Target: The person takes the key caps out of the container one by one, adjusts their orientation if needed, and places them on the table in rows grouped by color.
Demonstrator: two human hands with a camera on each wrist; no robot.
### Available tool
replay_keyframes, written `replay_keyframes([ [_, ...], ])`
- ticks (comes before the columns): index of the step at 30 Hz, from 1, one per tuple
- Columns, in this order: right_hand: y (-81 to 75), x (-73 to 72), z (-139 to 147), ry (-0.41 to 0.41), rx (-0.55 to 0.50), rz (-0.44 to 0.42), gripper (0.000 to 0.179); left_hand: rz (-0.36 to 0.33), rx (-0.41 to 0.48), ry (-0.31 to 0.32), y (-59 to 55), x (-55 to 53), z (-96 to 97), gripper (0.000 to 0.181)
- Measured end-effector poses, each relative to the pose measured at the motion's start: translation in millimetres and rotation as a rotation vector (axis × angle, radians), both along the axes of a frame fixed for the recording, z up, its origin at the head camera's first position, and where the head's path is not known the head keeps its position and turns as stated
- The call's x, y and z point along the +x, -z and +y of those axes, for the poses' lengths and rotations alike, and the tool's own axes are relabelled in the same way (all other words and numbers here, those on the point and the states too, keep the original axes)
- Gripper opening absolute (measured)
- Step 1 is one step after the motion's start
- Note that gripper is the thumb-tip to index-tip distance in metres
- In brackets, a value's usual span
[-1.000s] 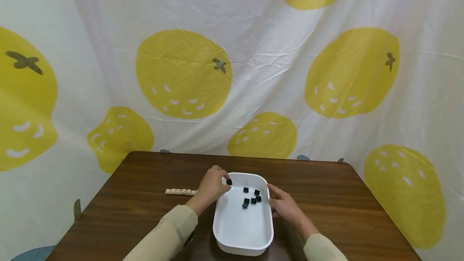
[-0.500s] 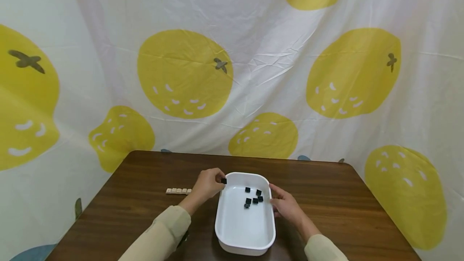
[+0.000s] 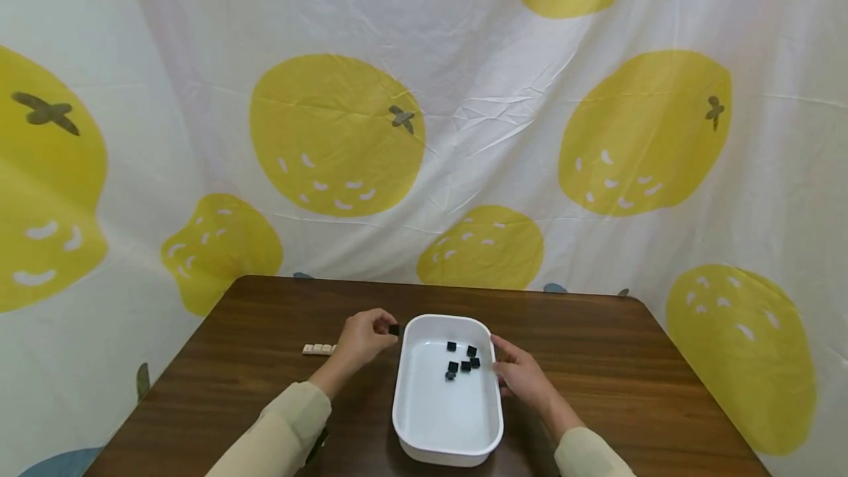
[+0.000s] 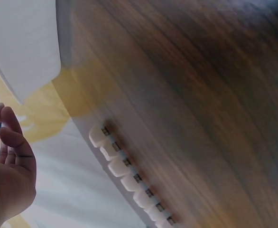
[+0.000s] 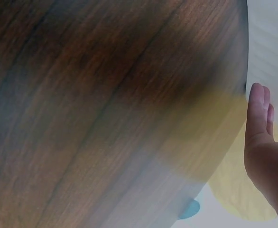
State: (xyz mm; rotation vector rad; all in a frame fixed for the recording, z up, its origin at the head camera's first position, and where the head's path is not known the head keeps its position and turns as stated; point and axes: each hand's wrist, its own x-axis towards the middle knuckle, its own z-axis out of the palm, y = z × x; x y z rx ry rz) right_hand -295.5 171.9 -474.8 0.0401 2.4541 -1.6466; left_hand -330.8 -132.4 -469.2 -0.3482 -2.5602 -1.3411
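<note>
Between thumb and fingers, my left hand (image 3: 363, 337) pinches a small black keycap (image 3: 394, 330), just outside the left rim of a white tray (image 3: 447, 418). In the left wrist view only a dark sliver of it shows between the fingertips. Several black keycaps (image 3: 466, 366) lie loose on the tray floor, towards its far right. My right hand (image 3: 525, 377) rests against the tray's right wall; the right wrist view has its fingers (image 5: 256, 109) straight along that side. A row of cream keycaps (image 4: 122, 167) stands on the table, partly hidden behind my left hand in the head view.
Everything stands on a dark brown wooden table (image 3: 596, 352). Behind it hangs a white cloth (image 3: 477, 131) printed with yellow lemons, close to the table's far edge.
My left hand has moved left with the black keycap, from above the tray's far left corner to outside the rim. It covers more of the cream row. The right hand stays put.
</note>
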Motion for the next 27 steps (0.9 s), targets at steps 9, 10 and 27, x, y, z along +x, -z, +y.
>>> replay_keyframes([
  [9,1.4,0.7,0,0.002,-0.007,-0.008,0.053,-0.111,0.14,-0.041,5.9,1.6,-10.4,0.014],
  [10,1.3,0.6,0,0.002,-0.01,-0.011,0.053,-0.128,0.162,-0.043,6.2,2.2,-11.5,0.013],
  [27,-0.6,1.2,0,0.015,-0.014,0.009,0.054,-0.124,-0.116,0.15,10.0,14.3,-46.4,0.011],
])
